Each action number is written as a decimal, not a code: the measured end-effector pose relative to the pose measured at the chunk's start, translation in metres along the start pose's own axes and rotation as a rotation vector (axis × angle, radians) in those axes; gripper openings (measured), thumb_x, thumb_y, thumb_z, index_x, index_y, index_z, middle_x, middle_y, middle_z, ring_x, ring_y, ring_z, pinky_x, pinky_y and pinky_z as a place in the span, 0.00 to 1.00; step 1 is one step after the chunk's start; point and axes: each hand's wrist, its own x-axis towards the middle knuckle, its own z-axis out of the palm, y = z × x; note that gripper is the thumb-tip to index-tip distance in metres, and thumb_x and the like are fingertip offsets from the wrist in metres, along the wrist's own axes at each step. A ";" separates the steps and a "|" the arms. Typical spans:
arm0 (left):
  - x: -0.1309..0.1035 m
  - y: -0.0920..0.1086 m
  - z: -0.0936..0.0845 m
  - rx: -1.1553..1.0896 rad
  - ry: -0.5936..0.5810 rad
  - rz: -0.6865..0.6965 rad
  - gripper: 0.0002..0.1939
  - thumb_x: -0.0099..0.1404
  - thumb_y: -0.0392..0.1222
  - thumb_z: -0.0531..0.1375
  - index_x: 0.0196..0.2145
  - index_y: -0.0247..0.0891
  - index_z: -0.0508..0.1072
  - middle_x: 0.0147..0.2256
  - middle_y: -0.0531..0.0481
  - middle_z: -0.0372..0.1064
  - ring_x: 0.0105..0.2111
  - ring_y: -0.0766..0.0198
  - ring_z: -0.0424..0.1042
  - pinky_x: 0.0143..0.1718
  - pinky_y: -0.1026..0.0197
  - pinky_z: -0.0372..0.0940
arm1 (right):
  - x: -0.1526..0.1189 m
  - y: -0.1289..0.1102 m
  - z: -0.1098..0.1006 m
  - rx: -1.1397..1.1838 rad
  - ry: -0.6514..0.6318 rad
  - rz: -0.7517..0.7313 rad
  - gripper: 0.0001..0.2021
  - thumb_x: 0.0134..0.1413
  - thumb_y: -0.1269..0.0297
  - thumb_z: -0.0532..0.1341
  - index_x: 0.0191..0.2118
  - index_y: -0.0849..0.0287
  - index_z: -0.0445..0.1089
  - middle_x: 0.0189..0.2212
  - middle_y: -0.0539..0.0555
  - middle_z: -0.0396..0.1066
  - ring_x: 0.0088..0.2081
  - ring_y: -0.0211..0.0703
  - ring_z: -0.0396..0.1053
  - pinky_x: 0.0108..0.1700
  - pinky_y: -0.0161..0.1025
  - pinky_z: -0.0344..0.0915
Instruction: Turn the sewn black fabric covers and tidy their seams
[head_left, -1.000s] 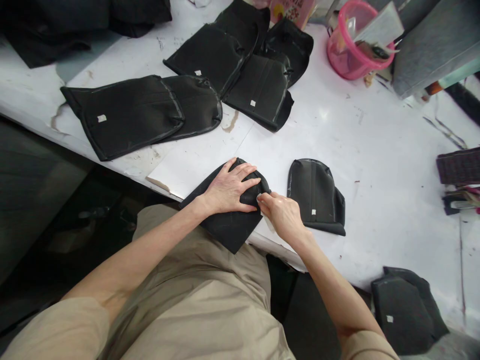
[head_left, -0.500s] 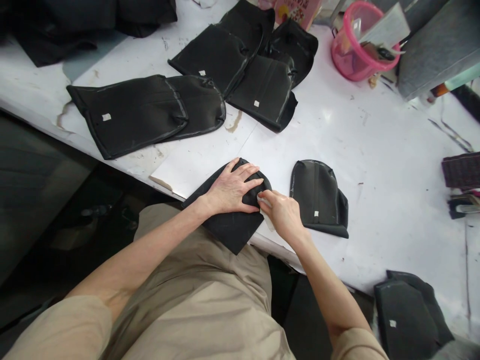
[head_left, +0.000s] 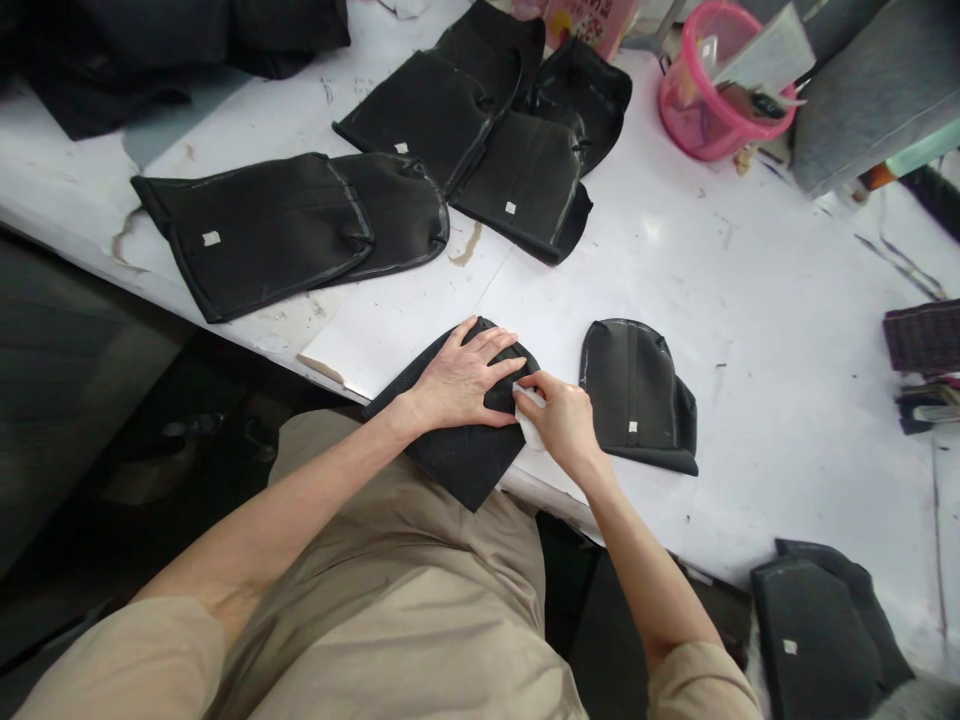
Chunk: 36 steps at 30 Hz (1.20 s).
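Observation:
A black sewn fabric piece [head_left: 469,465] lies at the table's front edge, one corner hanging over my lap. My left hand [head_left: 461,385] rests flat on it with fingers spread, pressing it down. At its right edge, my right hand [head_left: 559,415] pinches a small white cloth [head_left: 529,425] against the fabric. The fingertips of both hands are close together there. Just right of my right hand lies another black piece [head_left: 630,390] with a small white sticker, apart from the hand.
Several black pieces [head_left: 255,235] with white stickers lie overlapping across the far left and middle. A pink basket [head_left: 686,110] holding odds and ends stands at the back right. More black pieces [head_left: 817,640] sit at the lower right edge of the white table [head_left: 765,360].
My right hand has shifted very slightly up and left along the edge, with the white cloth still pinched. My left hand and the black piece stay in place.

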 end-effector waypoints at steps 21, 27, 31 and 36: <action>0.001 -0.001 0.001 0.005 0.002 0.008 0.36 0.56 0.60 0.64 0.58 0.38 0.69 0.64 0.36 0.58 0.64 0.44 0.56 0.67 0.36 0.40 | 0.000 -0.004 -0.007 -0.204 -0.081 -0.006 0.09 0.60 0.61 0.61 0.44 0.52 0.77 0.38 0.54 0.81 0.36 0.49 0.77 0.34 0.37 0.60; 0.000 -0.001 0.002 0.011 0.001 0.008 0.37 0.57 0.61 0.64 0.58 0.37 0.69 0.64 0.36 0.58 0.65 0.44 0.55 0.68 0.37 0.39 | -0.011 0.012 -0.013 -0.047 -0.066 -0.050 0.09 0.59 0.60 0.62 0.40 0.53 0.79 0.33 0.52 0.80 0.33 0.44 0.76 0.36 0.36 0.62; 0.001 -0.001 0.002 0.003 0.004 0.008 0.37 0.57 0.61 0.64 0.59 0.38 0.69 0.64 0.36 0.58 0.64 0.43 0.55 0.67 0.36 0.39 | 0.005 0.002 -0.006 -0.104 0.029 -0.033 0.11 0.62 0.60 0.59 0.43 0.54 0.77 0.39 0.54 0.80 0.38 0.45 0.76 0.37 0.36 0.63; 0.000 -0.001 0.001 -0.001 0.001 0.008 0.36 0.57 0.61 0.64 0.58 0.38 0.70 0.64 0.37 0.59 0.64 0.44 0.57 0.67 0.36 0.40 | 0.005 -0.012 -0.007 -0.379 -0.112 -0.074 0.12 0.66 0.62 0.55 0.47 0.53 0.74 0.41 0.55 0.79 0.39 0.47 0.77 0.33 0.36 0.60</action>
